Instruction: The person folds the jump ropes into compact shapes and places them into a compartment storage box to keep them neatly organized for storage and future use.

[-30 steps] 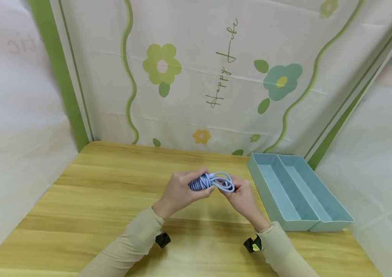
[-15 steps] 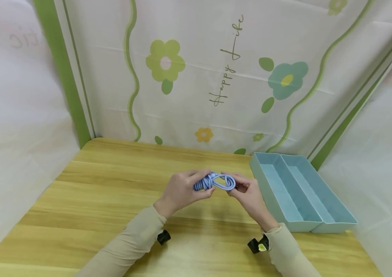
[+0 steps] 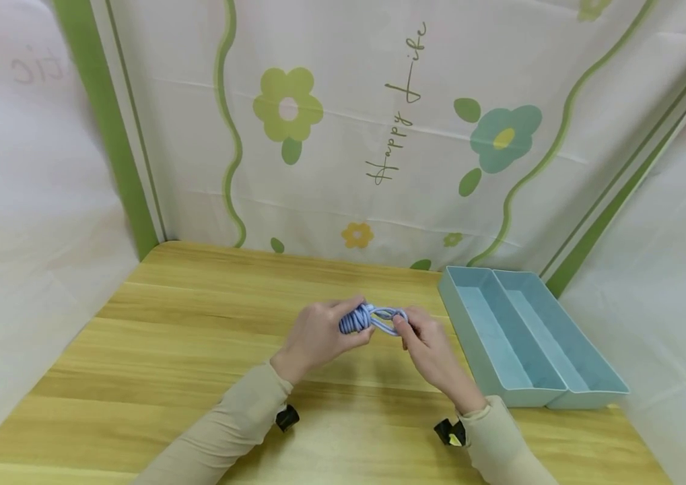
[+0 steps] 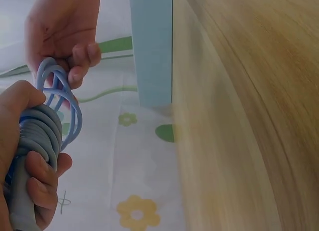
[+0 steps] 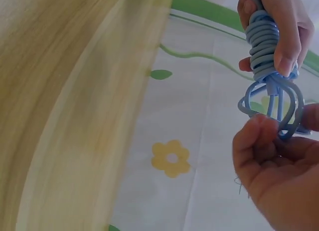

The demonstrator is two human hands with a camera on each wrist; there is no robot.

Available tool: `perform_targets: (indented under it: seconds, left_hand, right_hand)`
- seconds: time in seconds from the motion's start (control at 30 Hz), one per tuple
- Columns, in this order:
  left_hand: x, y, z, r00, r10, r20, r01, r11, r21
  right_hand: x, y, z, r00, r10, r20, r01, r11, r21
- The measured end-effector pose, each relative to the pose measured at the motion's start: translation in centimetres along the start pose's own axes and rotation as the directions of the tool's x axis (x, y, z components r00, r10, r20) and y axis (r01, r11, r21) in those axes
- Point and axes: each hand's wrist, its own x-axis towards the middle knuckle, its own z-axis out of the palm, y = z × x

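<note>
A light blue jump rope [image 3: 355, 319] is held above the table, its cord wound in tight turns round a handle. My left hand [image 3: 318, 330] grips this wound part, and the plain handle end [image 4: 22, 201] emerges below the fingers in the left wrist view. Several loose cord loops [image 5: 294, 106] stick out from the other end of the bundle. My right hand [image 3: 430, 343] pinches the tip of these loops with thumb and fingers. In the right wrist view, the fingertips partly hide the loop ends.
Two pale blue open bins [image 3: 503, 389] stand side by side at the table's right. The wooden tabletop [image 3: 197, 350] spreads beneath both hands. Behind it hangs a white flowered curtain [image 3: 330, 168], with more curtain on either side.
The right hand has shifted its hold on the loops: the thumb now lies over the loop tip, which it covers more. The left hand keeps its grip on the wound part.
</note>
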Motion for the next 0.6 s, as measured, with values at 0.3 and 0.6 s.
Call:
perform_targets:
  seconds: [0.3, 0.6]
  left_hand:
    - [0.1, 0.0, -0.6, 0.98, -0.199, 0.0, 0.199, 0.977, -0.08]
    - [0.1, -0.8, -0.9, 0.968, -0.253, -0.008, 0.251, 0.965, -0.074]
  right_hand:
    - [-0.2, -0.3, 0.2, 0.995, 0.048, -0.085, -0.051, 0.998, -0.037]
    - [0.1, -2.1, -0.2, 0.959, -0.074, -0.275, 0.076, 0.997, -0.004]
